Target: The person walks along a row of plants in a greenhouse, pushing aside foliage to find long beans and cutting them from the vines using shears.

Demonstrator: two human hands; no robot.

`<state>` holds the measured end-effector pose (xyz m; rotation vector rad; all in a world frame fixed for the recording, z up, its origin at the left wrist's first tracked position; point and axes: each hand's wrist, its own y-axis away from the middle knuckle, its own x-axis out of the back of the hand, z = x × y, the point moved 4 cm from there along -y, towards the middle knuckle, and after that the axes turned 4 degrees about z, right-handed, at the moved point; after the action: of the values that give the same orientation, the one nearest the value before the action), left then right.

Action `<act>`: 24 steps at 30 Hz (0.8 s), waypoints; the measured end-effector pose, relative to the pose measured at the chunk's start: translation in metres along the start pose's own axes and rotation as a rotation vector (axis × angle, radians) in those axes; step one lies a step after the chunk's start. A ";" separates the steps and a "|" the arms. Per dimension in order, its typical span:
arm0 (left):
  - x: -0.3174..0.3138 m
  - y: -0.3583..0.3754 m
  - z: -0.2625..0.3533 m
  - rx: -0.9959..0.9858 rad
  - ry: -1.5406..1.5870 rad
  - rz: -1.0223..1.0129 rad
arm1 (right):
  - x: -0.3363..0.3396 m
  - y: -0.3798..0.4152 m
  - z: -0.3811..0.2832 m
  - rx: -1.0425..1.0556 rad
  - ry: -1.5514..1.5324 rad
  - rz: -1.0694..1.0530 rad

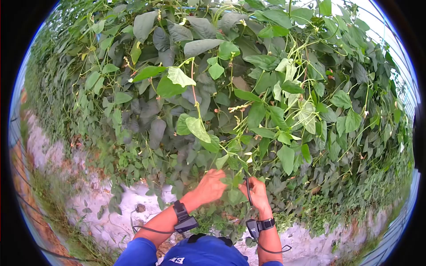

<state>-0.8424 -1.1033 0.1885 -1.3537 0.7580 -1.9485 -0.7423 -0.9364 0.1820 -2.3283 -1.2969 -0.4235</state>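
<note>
Right hand (258, 193) pinches dark tool (248, 189); left hand (207, 189) by leaves (234, 195), can't tell its grip. Keep tool clear of skin, leaves unstrained.

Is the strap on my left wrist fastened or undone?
Fastened, it seems: the strap sits snug behind the left hand, with no loose end showing.

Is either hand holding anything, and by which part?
The right hand holds a slim dark object near its middle, both ends showing. The left hand is blurred beside the leaves; its hold cannot be told.
</note>
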 end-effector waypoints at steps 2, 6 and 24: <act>0.000 -0.003 0.000 0.004 -0.006 0.008 | 0.002 -0.001 -0.006 -0.009 0.013 -0.007; 0.004 0.000 -0.001 0.029 -0.013 0.148 | 0.002 0.004 -0.005 -0.003 -0.010 0.066; -0.005 0.035 -0.004 0.014 -0.146 -0.049 | -0.014 0.007 0.024 0.018 -0.089 0.115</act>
<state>-0.8390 -1.1209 0.1577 -1.5003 0.6459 -1.8642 -0.7426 -0.9376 0.1534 -2.4160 -1.1942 -0.2733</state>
